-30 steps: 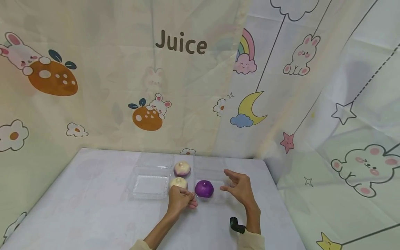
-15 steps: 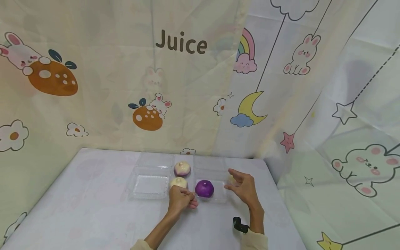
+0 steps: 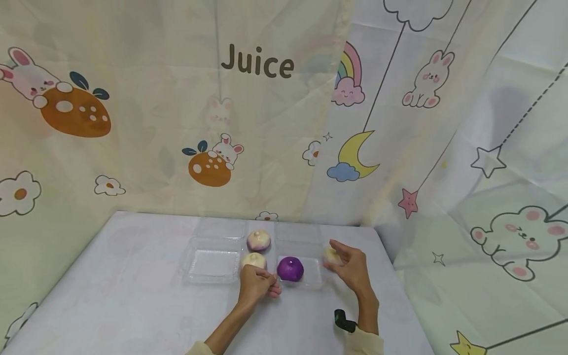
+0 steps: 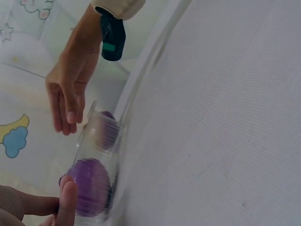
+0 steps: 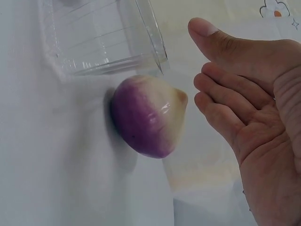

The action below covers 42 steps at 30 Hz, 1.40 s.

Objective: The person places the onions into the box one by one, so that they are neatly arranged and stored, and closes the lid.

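Note:
In the head view a purple onion (image 3: 290, 269) sits inside the right clear plastic clamshell box (image 3: 313, 278). My left hand (image 3: 256, 287) is at that box's near left corner, thumb and finger pinching its rim. Its fingertips (image 4: 69, 190) overlap the onion's side in the left wrist view. To the right of the box stands a purple-and-cream turnip-like bulb (image 5: 148, 117), pointed tip up. My right hand (image 3: 352, 266) is beside this bulb, thumb and fingers spread apart. A gap shows between hand and bulb in the right wrist view.
Between the boxes stand two more cream-topped bulbs, one at the back (image 3: 259, 240) and one nearer (image 3: 254, 260), partly behind my left hand. A second clamshell box (image 3: 214, 266) lies open on the left. Printed curtains (image 3: 266, 123) rise behind the white table (image 3: 146, 296).
My right hand has moved a little to the right, away from the onion, and the cream-topped bulb beside it has come into view. The left hand has stayed at the box.

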Motion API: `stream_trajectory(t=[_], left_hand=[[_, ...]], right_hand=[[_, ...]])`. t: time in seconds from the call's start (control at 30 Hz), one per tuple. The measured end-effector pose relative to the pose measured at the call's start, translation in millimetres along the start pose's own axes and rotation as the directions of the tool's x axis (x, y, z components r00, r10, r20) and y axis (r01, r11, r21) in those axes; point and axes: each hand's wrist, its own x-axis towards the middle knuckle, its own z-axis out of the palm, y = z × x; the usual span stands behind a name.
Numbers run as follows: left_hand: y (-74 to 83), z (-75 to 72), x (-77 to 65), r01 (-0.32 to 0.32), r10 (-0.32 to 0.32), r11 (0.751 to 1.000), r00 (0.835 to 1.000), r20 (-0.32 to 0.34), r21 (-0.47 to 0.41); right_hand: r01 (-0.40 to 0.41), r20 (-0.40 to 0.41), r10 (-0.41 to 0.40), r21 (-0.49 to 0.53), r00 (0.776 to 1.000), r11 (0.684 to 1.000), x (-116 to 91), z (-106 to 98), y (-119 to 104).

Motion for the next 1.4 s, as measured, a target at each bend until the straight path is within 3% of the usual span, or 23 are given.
stream_trajectory(t=[0.77, 1.4], left_hand=[[-0.9, -0.4, -0.6, -0.010, 0.010, 1.000, 1.000, 0.009, -0.003], [-2.3, -0.2, 0.0, -0.011, 0.011, 1.000, 1.000, 0.008, -0.003]], right_hand=[[-0.007, -0.058, 0.004, -0.052, 0.998, 0.999, -4.2, -8.4, 9.3], [-0.080, -0.050, 0.077, -0.059, 0.996, 0.995, -4.8, -14.1, 24.5]])
